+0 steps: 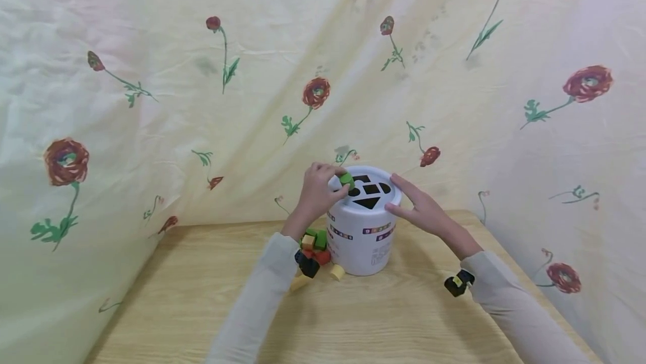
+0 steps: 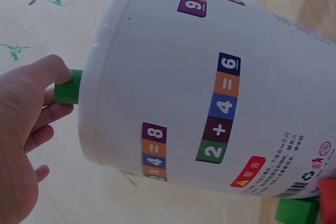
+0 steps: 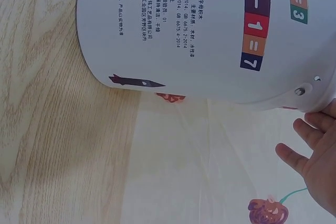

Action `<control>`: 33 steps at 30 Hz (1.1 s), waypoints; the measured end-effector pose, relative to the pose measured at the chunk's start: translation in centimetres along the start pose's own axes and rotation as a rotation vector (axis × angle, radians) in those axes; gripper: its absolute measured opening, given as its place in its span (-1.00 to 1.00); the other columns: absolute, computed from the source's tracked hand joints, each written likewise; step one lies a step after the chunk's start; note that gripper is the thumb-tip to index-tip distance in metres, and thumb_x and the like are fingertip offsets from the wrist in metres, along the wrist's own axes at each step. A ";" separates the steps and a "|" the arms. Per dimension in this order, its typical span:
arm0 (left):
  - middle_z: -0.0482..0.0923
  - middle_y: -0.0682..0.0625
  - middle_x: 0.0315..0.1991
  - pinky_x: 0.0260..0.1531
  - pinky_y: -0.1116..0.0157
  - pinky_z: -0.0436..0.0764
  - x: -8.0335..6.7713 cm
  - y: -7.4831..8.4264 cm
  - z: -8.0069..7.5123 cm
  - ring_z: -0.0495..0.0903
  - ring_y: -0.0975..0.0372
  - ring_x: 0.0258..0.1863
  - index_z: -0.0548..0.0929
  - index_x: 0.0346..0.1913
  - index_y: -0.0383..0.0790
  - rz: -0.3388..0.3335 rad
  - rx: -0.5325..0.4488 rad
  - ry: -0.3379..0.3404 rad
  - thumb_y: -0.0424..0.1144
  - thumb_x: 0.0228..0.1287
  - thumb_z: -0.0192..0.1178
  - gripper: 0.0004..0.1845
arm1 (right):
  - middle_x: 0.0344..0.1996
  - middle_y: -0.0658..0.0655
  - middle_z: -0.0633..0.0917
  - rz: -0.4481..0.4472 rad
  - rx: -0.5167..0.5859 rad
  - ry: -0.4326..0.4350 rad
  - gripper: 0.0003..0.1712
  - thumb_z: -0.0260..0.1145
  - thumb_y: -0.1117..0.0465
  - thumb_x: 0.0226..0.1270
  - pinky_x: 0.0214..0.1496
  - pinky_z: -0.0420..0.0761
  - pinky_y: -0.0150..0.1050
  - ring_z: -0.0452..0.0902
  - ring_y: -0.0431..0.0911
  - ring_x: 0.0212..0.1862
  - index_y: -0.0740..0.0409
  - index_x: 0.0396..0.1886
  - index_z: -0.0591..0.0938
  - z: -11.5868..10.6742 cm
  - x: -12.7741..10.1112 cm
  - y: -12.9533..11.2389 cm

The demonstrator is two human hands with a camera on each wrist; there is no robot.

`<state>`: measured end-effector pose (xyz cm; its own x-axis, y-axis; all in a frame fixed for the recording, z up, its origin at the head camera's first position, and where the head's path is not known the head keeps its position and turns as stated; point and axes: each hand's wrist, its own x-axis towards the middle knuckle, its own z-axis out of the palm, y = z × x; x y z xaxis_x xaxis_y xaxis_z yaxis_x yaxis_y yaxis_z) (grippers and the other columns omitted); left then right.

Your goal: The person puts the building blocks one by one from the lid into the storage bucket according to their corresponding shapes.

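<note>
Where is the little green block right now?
In the head view the green block is pinched in the left hand, at the left edge of the white bucket's lid, right beside the shape holes.

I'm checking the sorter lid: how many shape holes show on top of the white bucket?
5 on the white plastic bucket's lid: one at the back, three across the middle, a triangle in front. The left hand may hide more.

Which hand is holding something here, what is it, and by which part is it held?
The left hand pinches a small green block by its outer end, at the lid of the white bucket. The right hand rests open against the bucket's rim, gripping nothing.
</note>
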<state>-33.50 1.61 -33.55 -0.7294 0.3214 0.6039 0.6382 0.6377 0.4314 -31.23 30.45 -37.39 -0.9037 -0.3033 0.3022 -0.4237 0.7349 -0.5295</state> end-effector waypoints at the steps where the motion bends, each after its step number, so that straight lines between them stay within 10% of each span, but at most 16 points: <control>1: 0.70 -0.03 0.07 0.26 -0.02 0.42 0.0 0.0 0.1 0.45 0.07 0.14 0.72 0.10 -0.13 -0.005 0.008 -0.003 -0.10 0.32 0.37 -0.66 | 0.64 0.23 0.09 0.000 -0.002 0.001 0.02 0.29 -0.19 0.43 0.52 0.06 0.38 -0.03 0.29 0.62 0.03 0.67 0.01 0.0 0.1 0.0; 33: 0.55 -0.05 0.10 0.14 0.06 0.42 -0.2 -0.1 2.2 0.35 0.08 0.11 0.66 0.10 -0.11 -0.058 0.039 -0.086 -0.01 0.32 0.36 -0.61 | 0.61 0.30 0.13 -0.015 0.035 0.043 0.00 0.32 -0.12 0.42 0.48 0.10 0.43 0.02 0.35 0.59 0.08 0.66 0.05 0.5 -0.5 -0.2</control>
<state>-33.99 3.05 -35.18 -0.7843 0.3409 0.5183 0.5854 0.6834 0.4363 -30.75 30.15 -37.79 -0.8939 -0.2878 0.3436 -0.4401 0.7087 -0.5514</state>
